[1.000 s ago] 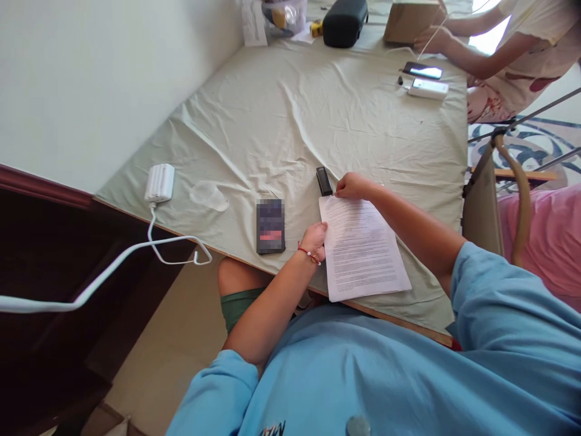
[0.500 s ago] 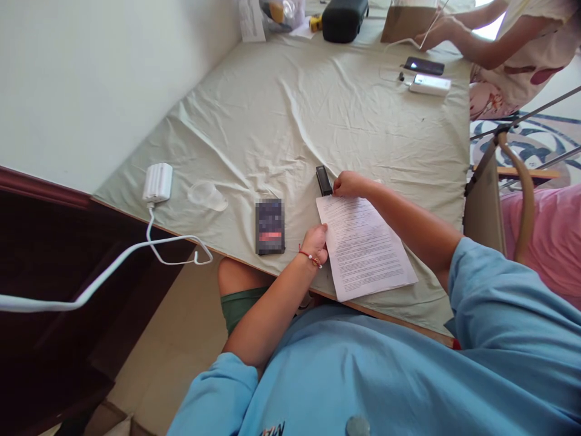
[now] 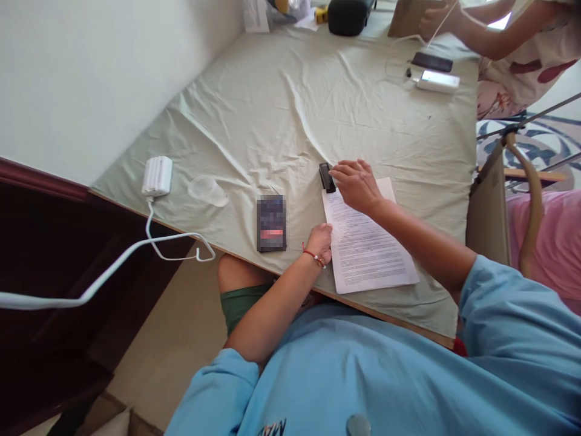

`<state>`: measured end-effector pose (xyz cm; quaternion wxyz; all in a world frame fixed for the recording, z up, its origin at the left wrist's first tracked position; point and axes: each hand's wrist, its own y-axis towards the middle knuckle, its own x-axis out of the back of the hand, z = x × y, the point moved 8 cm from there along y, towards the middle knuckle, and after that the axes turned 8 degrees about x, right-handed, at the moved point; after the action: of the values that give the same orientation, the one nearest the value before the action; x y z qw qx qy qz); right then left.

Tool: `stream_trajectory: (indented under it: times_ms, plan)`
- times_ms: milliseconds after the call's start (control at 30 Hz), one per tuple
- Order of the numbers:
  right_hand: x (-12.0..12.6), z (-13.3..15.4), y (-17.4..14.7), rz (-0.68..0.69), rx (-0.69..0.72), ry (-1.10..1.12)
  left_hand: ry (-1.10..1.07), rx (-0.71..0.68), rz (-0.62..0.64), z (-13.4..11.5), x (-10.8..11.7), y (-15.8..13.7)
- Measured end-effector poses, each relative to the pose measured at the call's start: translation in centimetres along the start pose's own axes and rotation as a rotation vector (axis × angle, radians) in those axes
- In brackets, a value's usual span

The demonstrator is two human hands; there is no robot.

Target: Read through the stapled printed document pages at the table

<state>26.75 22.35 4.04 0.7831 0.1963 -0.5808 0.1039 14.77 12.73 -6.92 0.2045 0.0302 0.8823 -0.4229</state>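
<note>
— What lies around the sheets of paper (image 3: 367, 242) on the worktop (image 3: 281, 103)?

— To their left, a dark blurred phone (image 3: 271, 223) near the edge; further left a clear plastic cup (image 3: 207, 191) on its side, nothing visible in it, and a white charger block (image 3: 157, 176) whose cable (image 3: 149, 242) hangs off the near edge. At the far end sit a black case (image 3: 348, 14), a cardboard box (image 3: 408, 17), a second phone (image 3: 431, 61) and a white power bank (image 3: 438, 80), by another person's arm (image 3: 472, 33).

— And the hands?

— The left hand (image 3: 321, 239) presses on the paper's left edge, fingers curled, grasping nothing. The right hand (image 3: 356, 181), fingers spread loose, lies over the top left corner and touches a small black stapler (image 3: 326, 177) just beyond it.

— How does the paper look?

— White, printed with dense text, lying flat at a slight tilt near the near edge; nothing blocks it but the right hand and forearm.
</note>
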Motion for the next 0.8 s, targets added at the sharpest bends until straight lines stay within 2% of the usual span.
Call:
stream_trajectory:
  times_ms: [100, 267, 433, 567, 700, 767, 800]
  plan:
    - [-1.2, 1.7, -0.8, 0.049, 0.129, -0.001, 0.005, 0.025, -0.012, 0.1, 0.1, 0.0]
    - [-2.1, 2.0, -0.9, 0.08, 0.096, 0.01, 0.018, 0.013, -0.018, -0.1, 0.0, 0.0]
    - [-1.1, 1.5, -1.5, 0.031, 0.08, 0.091, 0.055, -0.027, -0.023, 0.2, 0.1, -0.4]
    - [1.6, -1.0, -3.5, -0.134, -0.077, 0.085, 0.098, -0.072, 0.0, 1.2, 1.1, -1.9]
    - [4.5, -4.5, -8.8, -0.351, -0.288, 0.082, 0.155, -0.173, 0.006, 1.4, 3.1, -4.4]
    - [5.4, -6.4, -12.6, -0.545, -0.403, 0.296, 0.236, -0.308, -0.002, 0.6, 4.0, -5.7]
    - [5.0, -7.0, -14.2, -0.581, -0.45, 0.441, 0.265, -0.368, -0.003, 0.1, 4.4, -6.3]
